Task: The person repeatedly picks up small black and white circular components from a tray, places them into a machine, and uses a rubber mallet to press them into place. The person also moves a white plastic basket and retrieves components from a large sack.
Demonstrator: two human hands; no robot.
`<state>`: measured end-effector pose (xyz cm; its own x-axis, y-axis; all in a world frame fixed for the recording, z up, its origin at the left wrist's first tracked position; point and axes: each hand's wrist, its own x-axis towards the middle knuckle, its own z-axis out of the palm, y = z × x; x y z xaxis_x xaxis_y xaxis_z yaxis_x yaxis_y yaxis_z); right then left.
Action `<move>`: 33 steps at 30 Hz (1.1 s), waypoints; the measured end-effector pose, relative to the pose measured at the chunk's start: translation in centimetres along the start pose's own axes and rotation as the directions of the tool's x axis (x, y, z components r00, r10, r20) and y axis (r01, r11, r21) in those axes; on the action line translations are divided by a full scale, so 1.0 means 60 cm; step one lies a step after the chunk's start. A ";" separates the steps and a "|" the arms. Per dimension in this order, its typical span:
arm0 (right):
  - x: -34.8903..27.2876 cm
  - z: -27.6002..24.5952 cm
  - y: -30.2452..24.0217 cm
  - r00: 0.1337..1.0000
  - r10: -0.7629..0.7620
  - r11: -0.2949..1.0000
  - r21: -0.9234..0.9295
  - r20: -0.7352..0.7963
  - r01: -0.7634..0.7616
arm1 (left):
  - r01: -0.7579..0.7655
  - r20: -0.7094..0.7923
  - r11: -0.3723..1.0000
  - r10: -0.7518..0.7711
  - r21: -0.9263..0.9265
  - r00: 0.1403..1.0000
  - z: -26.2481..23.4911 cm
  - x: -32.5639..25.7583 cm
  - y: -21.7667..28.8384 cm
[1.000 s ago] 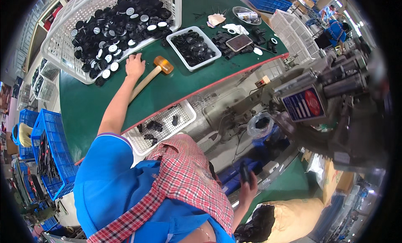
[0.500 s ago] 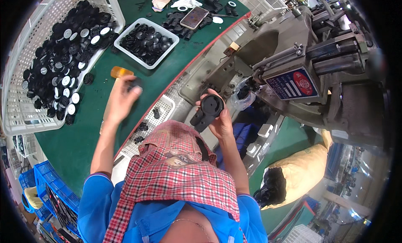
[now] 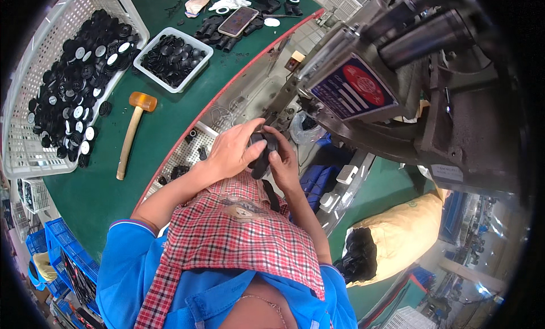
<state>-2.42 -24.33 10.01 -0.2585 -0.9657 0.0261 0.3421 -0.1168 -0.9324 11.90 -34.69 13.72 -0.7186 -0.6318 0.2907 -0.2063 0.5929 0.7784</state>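
In front of my apron I hold a black plastic part with a round cup-like end and a short arm. My right hand grips it from the right, thumb on the near side. From the left, my left hand closes over the round end, thumb and fingers against it. Whether a smaller piece sits under the left fingers is hidden. A mallet with an amber head and wooden handle lies on the green table, left of my left forearm.
A white perforated basket of black and white discs stands at far left. Beside it is a white tub of black caps. A phone rests on black parts. A heavy machine stands right; a yellow sack lies nearer.
My left hand has moved right from beside the mallet, carrying something small and dark, to the black part. The part has tilted in my right hand. The view has shifted slightly.
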 end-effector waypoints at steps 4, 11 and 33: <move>-0.004 -0.021 -0.015 0.995 -0.091 0.992 -0.085 0.045 0.095 | 0.077 -0.101 0.985 -0.093 -0.151 0.991 0.046 0.007 0.011; -0.010 -0.040 0.010 0.993 -0.113 0.971 -0.206 0.040 0.119 | 0.176 -0.219 0.967 -0.215 -0.186 0.952 0.101 0.009 0.006; 0.064 -0.095 0.036 0.788 -0.055 0.984 -0.168 -0.613 -0.062 | -0.079 0.004 0.957 0.083 -0.278 0.997 0.171 0.174 -0.116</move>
<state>-7.80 -26.97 6.05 -0.7766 -0.6120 -0.1493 0.2012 -0.0164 -0.9794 -0.99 -40.26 5.62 -0.7358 -0.5785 0.3521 0.0436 0.4784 0.8771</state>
